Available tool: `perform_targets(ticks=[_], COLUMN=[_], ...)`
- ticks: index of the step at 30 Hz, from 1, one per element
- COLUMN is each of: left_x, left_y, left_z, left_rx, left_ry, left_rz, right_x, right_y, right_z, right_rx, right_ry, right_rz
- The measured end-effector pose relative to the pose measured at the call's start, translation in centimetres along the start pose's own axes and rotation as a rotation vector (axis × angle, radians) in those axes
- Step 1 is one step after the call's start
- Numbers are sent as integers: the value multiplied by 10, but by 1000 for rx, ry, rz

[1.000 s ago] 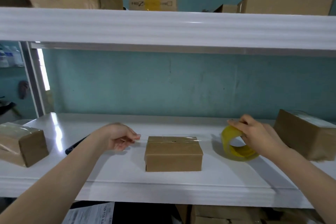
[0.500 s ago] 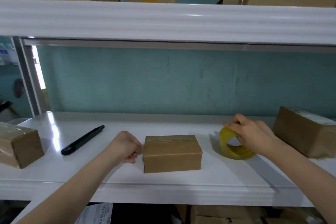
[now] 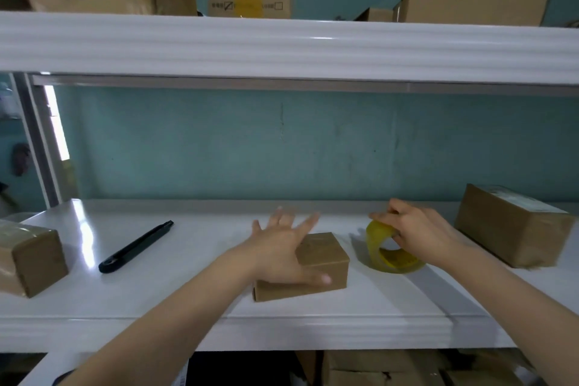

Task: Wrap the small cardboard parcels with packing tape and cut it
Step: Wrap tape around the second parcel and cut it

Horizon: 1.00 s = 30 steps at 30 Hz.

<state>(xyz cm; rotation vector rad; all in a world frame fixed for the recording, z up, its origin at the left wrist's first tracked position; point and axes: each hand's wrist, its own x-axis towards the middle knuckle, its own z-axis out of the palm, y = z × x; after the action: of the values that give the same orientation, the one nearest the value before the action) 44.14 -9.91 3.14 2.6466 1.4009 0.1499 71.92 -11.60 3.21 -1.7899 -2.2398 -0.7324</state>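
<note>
- At the far left, about 9 o'clock from the centre of the white shelf [image 3: 94,301], stands a taped box [image 3: 29,257]; it looks already wrapped, but this is only my judgement.
- Next, at about 10 o'clock from the small parcel, lies a black cutter [image 3: 135,247]. Its long axis runs from near-left to far-right, and no hand touches it.
- The left hand [image 3: 282,247] lies flat on the small parcel [image 3: 316,263], with fingers spread wide and the thumb down over the front face. It presses the parcel and does not close around anything.
- The small parcel sits in the middle of the shelf near the front edge, its long axis going left to right, slightly turned.
- At 3 o'clock from the parcel, just beside it but apart, the tape roll [image 3: 391,255] stands on its edge, its opening facing roughly toward the camera.
- The right hand [image 3: 419,235] is curled over the top of the roll and holds it with the fingers; whether a loose end is pinched, I cannot tell.
- The next move, I think, depends on this: the roll must travel toward 9 o'clock, along the parcel's long axis, while the left hand keeps the parcel in place.
- At the far right rests a larger box [image 3: 513,226].
</note>
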Motion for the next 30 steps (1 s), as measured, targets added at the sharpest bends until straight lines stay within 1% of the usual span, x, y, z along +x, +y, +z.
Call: perform_targets(ticks=[1, 2, 5, 7, 10, 12, 14, 16, 18, 19, 20, 21, 22, 23, 24, 26, 28, 30], left_x=[5, 8, 10, 5, -3, -7, -10, -14, -18, -19, -21, -23, -25, -27, -28, -28, -28, -29], left_y=[4, 5, 1, -2, -13, -21, -26, -31, -40, -45, -48, -49, -49, -48, -47, -47, -49, -50], left_z=[6, 12, 20, 21, 19, 20, 22, 23, 25, 26, 27, 28, 30, 33, 36, 45, 52, 53], left_rx=[60, 94, 170, 158, -12, -92, -156, -261, -411, -471, -528, -600, -697, -814, -928, -1090, -1172, -1211], left_ry=[-84, -101, -48, -17, 75, 163, 210, 240, 297, 325, 351, 375, 401, 433, 467, 531, 568, 562], left_rz=[-42, -70, -64, -27, -6, 0, 8, 15, 14, 28, 47, 62, 69, 71, 69, 61, 66, 76], right_x=[-1, -3, -9, -9, -6, -3, 1, 5, 7, 7, 4, 2, 0, -1, -1, 0, 6, 13], right_y=[2, 5, 20, 22, 20, 15, 10, 5, 5, 7, 11, 14, 15, 11, 3, -19, -37, -45], right_z=[-1, -3, -8, -14, -19, -24, -30, -42, -48, -49, -50, -52, -53, -54, -55, -53, -52, -52], right_rx=[8, 22, 93, 102, 125, 126, 145, 74, -51, -78, -16, 100, 240, 321, 324, 241, 217, 202], right_ry=[-34, -50, -52, -50, 27, 43, 47, 33, 112, 140, 111, 89, 61, 43, 34, -15, -70, -104], right_rz=[14, 31, 84, 65, 49, 48, 29, 7, -105, -133, -117, -87, -58, -66, -100, -180, -199, -196])
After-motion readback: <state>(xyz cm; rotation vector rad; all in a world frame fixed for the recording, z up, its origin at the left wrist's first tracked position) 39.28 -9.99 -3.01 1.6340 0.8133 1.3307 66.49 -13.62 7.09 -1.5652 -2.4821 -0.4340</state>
